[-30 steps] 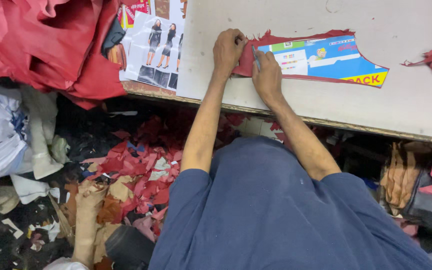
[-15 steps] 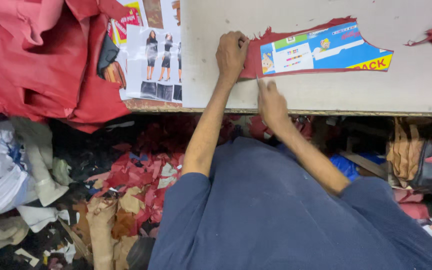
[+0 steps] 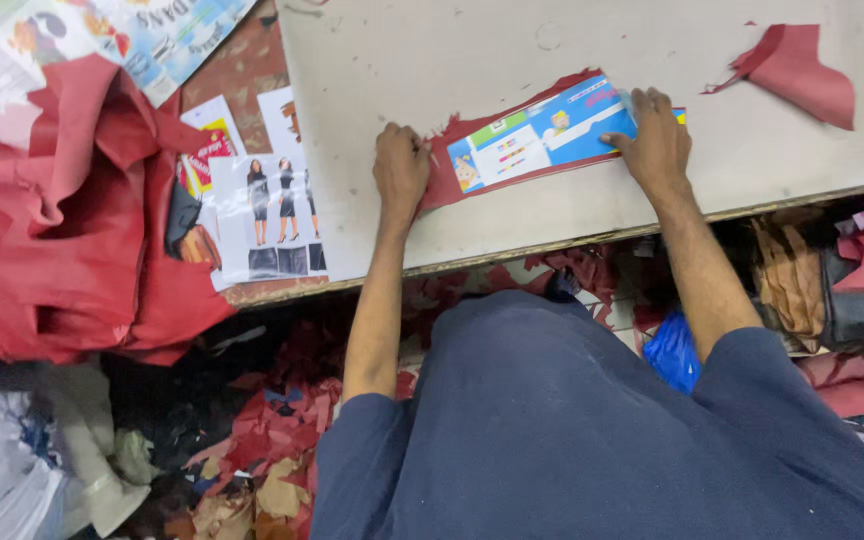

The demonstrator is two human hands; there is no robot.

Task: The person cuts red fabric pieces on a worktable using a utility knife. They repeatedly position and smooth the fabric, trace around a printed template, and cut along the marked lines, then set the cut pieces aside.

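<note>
— Under my fingers, what lies there?

— On the board, a printed card, blue with white and green panels, sits on a red leather piece whose ragged edge shows around it. My right hand lies flat on the card's 3 o'clock end, fingers spread, pressing rather than gripping. My left hand is curled into a loose fist at the 9 o'clock end, knuckles on the red edge; whether it pinches anything I cannot tell.

— And the surface?

— Pale grey, scuffed, resting on a worn bench. At 1 o'clock from the card lies a red offcut, well apart from my hands.

— Around you?

— At 9 o'clock a heap of red material hangs over the bench. Beside it are catalogue sheets showing dressed figures, with more colourful printed paper at 10 o'clock. Below the edge, the floor is littered with red and tan scraps.
</note>
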